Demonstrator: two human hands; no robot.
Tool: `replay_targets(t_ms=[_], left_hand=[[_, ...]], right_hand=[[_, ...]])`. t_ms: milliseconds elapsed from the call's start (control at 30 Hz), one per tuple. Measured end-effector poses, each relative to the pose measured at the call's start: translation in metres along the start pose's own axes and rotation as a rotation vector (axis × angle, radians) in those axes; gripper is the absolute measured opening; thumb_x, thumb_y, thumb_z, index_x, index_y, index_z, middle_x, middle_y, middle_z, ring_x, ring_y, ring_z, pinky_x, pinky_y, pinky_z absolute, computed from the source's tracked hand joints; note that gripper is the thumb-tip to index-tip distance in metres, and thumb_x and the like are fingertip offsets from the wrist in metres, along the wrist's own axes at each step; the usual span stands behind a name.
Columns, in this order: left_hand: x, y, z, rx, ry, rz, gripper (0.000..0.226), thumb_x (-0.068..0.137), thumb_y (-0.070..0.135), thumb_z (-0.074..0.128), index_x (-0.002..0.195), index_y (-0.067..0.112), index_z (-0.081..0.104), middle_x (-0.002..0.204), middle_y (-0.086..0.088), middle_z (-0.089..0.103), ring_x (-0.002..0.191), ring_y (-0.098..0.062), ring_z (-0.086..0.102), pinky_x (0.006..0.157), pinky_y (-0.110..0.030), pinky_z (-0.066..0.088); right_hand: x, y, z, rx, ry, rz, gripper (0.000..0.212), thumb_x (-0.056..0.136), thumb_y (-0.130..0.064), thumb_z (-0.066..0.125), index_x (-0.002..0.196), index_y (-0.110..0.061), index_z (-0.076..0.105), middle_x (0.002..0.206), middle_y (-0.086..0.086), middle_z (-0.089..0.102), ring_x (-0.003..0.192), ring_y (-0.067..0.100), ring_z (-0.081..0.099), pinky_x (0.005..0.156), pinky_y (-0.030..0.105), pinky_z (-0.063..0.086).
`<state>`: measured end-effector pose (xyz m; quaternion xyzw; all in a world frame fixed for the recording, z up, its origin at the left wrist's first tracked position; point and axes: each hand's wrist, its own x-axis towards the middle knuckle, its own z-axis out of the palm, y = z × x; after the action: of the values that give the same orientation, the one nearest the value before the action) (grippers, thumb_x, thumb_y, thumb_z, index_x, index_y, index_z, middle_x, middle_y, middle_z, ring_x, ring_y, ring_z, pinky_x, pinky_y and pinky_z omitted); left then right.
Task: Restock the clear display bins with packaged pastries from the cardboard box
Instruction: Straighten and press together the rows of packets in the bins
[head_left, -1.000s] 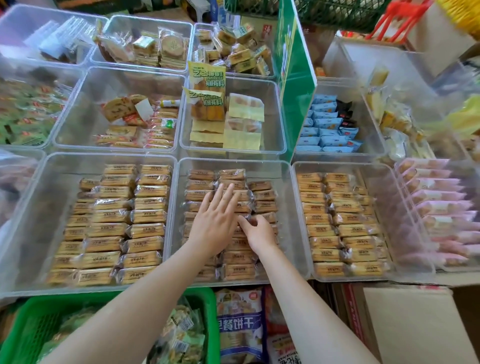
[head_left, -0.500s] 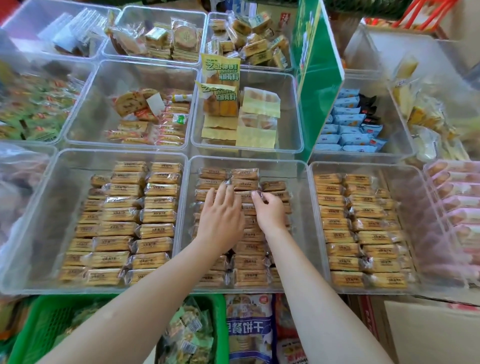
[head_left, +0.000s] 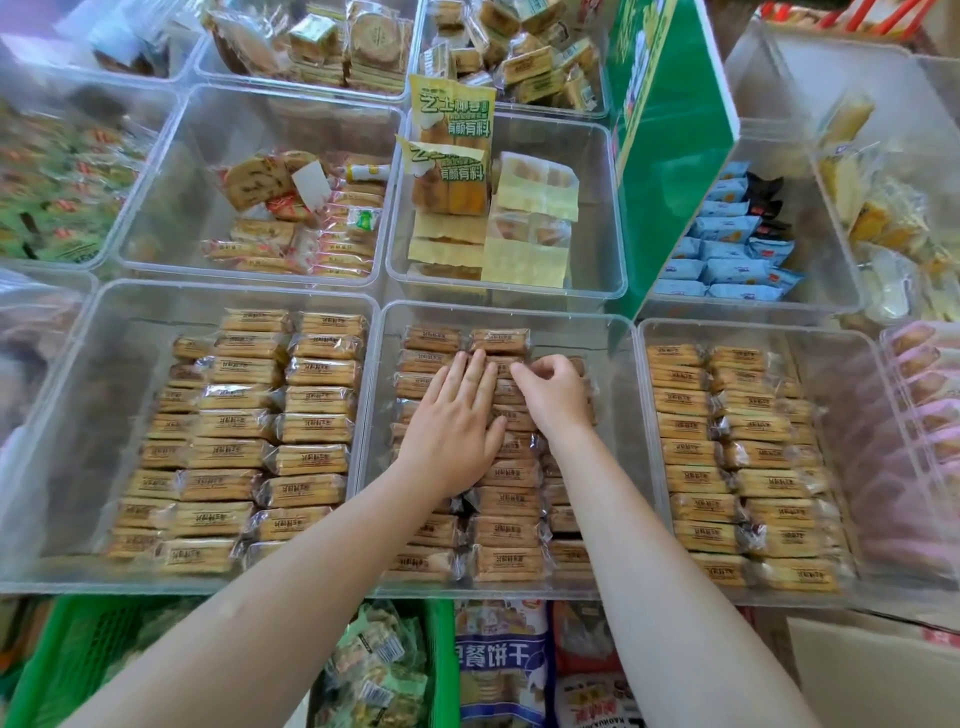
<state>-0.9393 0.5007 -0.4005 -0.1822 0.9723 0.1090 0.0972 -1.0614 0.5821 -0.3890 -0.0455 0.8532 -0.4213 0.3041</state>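
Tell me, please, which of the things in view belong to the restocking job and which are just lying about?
Part of the job:
- left hand, flat on the packs
- right hand, fingers curled at a pack
- packaged pastries
- middle clear bin
- cardboard box

Lying about:
- green basket
- green sign board
- blue packets
- pink packs

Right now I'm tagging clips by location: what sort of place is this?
Probably a shop's snack display: rows of clear plastic bins filled with wrapped tan pastries, a slanted green sign board, green plastic baskets below.
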Motion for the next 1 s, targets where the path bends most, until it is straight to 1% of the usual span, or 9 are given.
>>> replay_targets(t_ms=[100,133,267,433,567,733,867,933,1000], left_hand=[[0.007,0.002,-0.008,-0.039,0.067,-0.006,0.067,0.104,0.047,0.026,0.158,0.008,0.019,0.169,-0.014,-0.001,0.156,-0.028,-0.003,0.125,-0.043,-0.001],[0.012,0.004,-0.01,-0.053,0.105,0.0,0.067,0.104,0.047,0.03,0.157,0.008,0.023,0.169,-0.014,0.0,0.156,-0.029,-0.002,0.125,-0.044,0.0],[0.031,0.005,-0.007,-0.019,0.058,0.043,0.074,0.104,0.055,0.021,0.161,0.017,-0.005,0.169,-0.007,-0.007,0.155,-0.024,-0.011,0.126,-0.045,-0.002],[0.031,0.005,-0.002,0.045,0.024,0.027,0.073,0.104,0.057,0.017,0.161,0.019,-0.006,0.169,-0.005,-0.007,0.156,-0.023,-0.009,0.126,-0.048,-0.002],[0.03,0.004,-0.003,0.026,0.042,0.025,0.074,0.103,0.057,0.018,0.162,0.018,-0.004,0.169,-0.005,-0.007,0.155,-0.024,-0.01,0.125,-0.048,-0.002],[0.03,0.004,-0.001,0.004,0.054,0.05,0.074,0.104,0.057,0.019,0.162,0.017,-0.003,0.169,-0.002,-0.007,0.155,-0.021,-0.012,0.125,-0.047,-0.003],[0.03,0.003,0.002,-0.022,0.078,0.04,0.074,0.102,0.061,0.014,0.162,0.021,-0.001,0.169,0.001,-0.004,0.156,-0.022,-0.006,0.125,-0.049,-0.003],[0.03,0.003,0.002,-0.013,0.067,0.034,0.073,0.102,0.061,0.013,0.162,0.022,-0.001,0.169,0.001,-0.004,0.156,-0.022,-0.006,0.125,-0.049,-0.004],[0.031,0.004,0.001,0.004,0.048,0.029,0.073,0.103,0.061,0.013,0.162,0.022,-0.003,0.169,0.0,-0.006,0.156,-0.023,-0.007,0.124,-0.049,-0.006]], right_hand=[[0.003,-0.004,-0.005,-0.144,0.098,-0.103,0.016,0.095,-0.03,0.065,0.094,-0.014,0.067,0.081,-0.011,0.061,0.077,0.008,0.058,0.064,0.016,0.04],[0.004,-0.005,-0.007,-0.164,0.125,-0.134,0.016,0.095,-0.029,0.067,0.089,-0.015,0.069,0.078,-0.012,0.062,0.076,0.009,0.058,0.067,0.019,0.043],[0.004,-0.007,-0.008,-0.167,0.179,-0.202,0.015,0.091,-0.024,0.07,0.081,-0.013,0.067,0.077,-0.007,0.066,0.078,0.014,0.063,0.076,0.034,0.054],[0.007,-0.004,-0.008,-0.182,0.188,-0.192,0.014,0.089,-0.024,0.068,0.08,-0.014,0.063,0.085,-0.001,0.065,0.083,0.018,0.062,0.081,0.043,0.055],[0.003,-0.004,-0.008,-0.108,0.143,-0.163,0.014,0.093,-0.022,0.065,0.088,-0.01,0.062,0.084,0.0,0.065,0.084,0.019,0.063,0.075,0.036,0.055],[0.001,-0.004,-0.005,-0.147,0.16,-0.22,0.013,0.094,-0.016,0.061,0.085,-0.009,0.055,0.082,0.0,0.061,0.082,0.021,0.059,0.064,0.025,0.044],[-0.006,-0.007,0.0,-0.327,0.209,-0.325,0.011,0.098,-0.015,0.053,0.089,-0.009,0.05,0.075,-0.005,0.052,0.067,0.006,0.047,0.053,0.015,0.03],[-0.004,-0.006,0.003,-0.305,0.227,-0.288,0.01,0.098,-0.015,0.053,0.091,-0.008,0.051,0.075,-0.006,0.051,0.066,0.002,0.044,0.052,0.012,0.028],[0.0,-0.006,0.003,-0.186,0.223,-0.203,0.01,0.096,-0.015,0.056,0.09,-0.007,0.053,0.079,-0.005,0.054,0.071,0.008,0.049,0.055,0.016,0.032]])
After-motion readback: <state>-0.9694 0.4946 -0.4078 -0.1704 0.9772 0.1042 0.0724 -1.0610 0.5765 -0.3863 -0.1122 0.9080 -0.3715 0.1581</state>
